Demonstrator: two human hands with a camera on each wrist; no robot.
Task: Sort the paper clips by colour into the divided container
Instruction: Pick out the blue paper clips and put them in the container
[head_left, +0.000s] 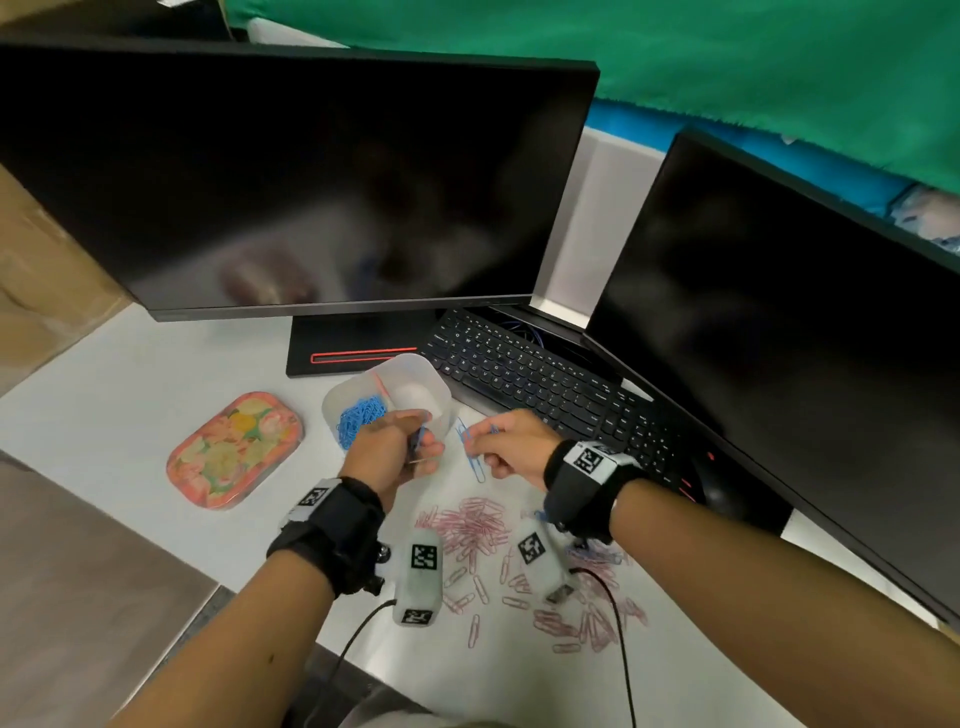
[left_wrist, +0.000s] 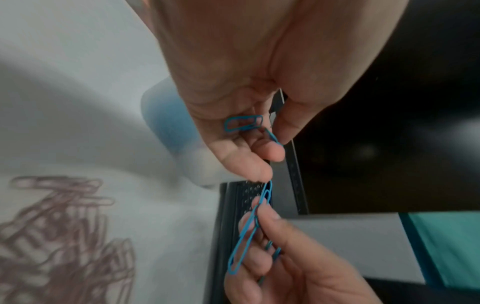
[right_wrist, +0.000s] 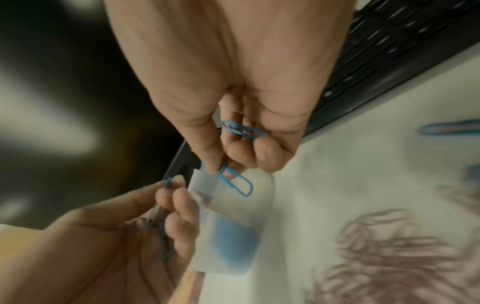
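Note:
A translucent divided container (head_left: 434, 387) stands on the white desk, with a heap of blue clips (head_left: 358, 418) in its left compartment and one pink clip (head_left: 382, 384) at the divider. My left hand (head_left: 421, 441) is just in front of it and grips a few blue paper clips (left_wrist: 242, 123) in its curled fingers. My right hand (head_left: 485, 441) pinches a blue clip (right_wrist: 235, 181) between thumb and forefinger and holds another blue clip (right_wrist: 244, 129) in its palm. The two hands almost touch. Pink clips (head_left: 478, 525) lie scattered nearer to me.
A floral lid (head_left: 234, 449) lies left of the container. A black keyboard (head_left: 545, 384) and a mouse (head_left: 722, 488) sit to the right. Two dark monitors (head_left: 291, 182) stand behind. More pink clips (head_left: 587, 618) lie under my right forearm.

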